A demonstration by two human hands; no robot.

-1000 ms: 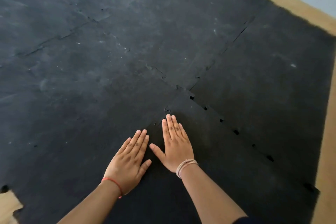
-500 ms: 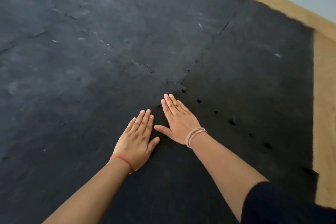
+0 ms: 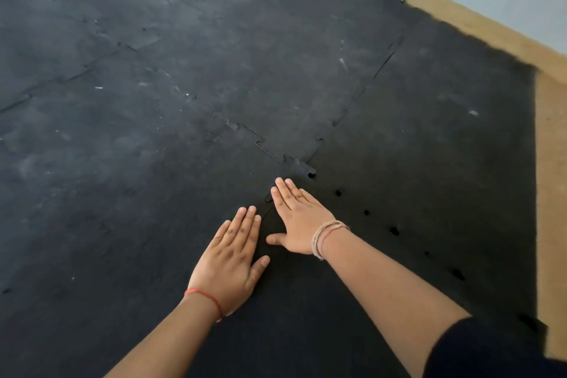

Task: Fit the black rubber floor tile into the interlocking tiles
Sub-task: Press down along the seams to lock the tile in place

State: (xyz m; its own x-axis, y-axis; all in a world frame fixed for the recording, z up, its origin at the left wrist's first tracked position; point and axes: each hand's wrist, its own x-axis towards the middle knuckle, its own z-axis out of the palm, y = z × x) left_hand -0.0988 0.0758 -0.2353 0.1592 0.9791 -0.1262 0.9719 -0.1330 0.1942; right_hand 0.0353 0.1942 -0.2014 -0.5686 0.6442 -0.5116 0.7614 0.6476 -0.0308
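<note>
Black rubber floor tile [image 3: 322,301] lies flat under both hands, w/ its corner at 12 o'clock by the seam. Right hand [image 3: 299,221] is nearer the corner; left hand [image 3: 230,261] sits at 7 o'clock from it. Both are open, flat, gripping nothing. Small gaps [image 3: 366,212] run toward 4 o'clock. Interlocking tiles [image 3: 184,86] cover the wood floor [image 3: 552,163].

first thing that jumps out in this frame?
Two bare hands pressed flat, side by side, on the black rubber tile low in the centre: left hand, right hand reaching toward the tile's far corner. Next, a row of small dark gaps along the seam right of the right hand. Wooden floor shows at the right edge.
</note>
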